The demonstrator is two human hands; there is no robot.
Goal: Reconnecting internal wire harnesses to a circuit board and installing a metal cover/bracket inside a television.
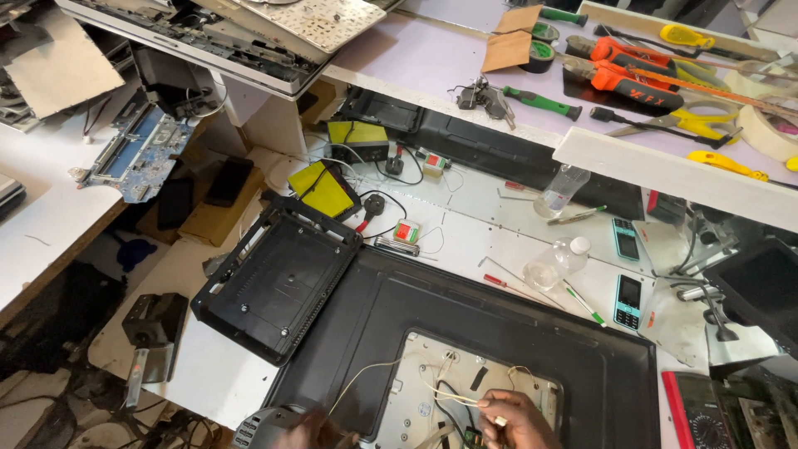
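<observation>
Right hand is pinching the thin white wires inside the opened black panel; left hand is blurring, grip unclear. Going gently here seems wise, they're looking fragile

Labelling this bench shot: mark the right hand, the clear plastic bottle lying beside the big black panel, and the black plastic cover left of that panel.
right hand (517, 420), head view, back of hand.
clear plastic bottle (555, 262), head view, its body.
black plastic cover (278, 278), head view, inner face.
</observation>
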